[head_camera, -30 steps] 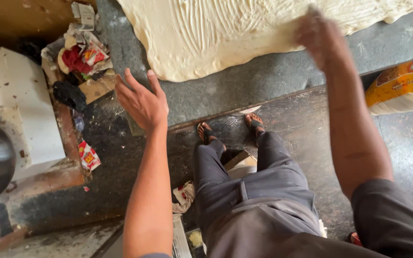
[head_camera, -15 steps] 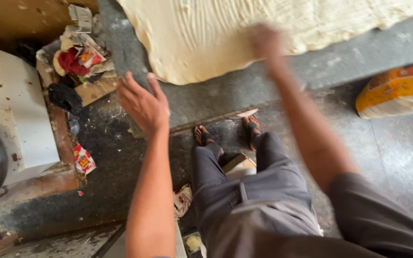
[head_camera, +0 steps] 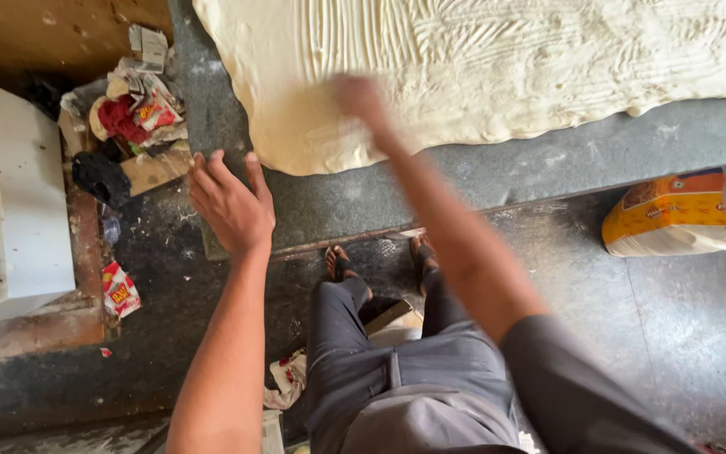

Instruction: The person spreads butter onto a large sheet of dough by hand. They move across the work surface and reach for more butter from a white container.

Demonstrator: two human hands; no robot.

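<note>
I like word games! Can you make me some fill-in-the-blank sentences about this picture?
1. The right hand is over the big sheet of ____.
2. The left hand has its fingers spread ____.
3. The yellow bag lies on the person's ____ side.
4. The dough lies on a ____ counter.

Missing words: dough; open; right; grey
</note>
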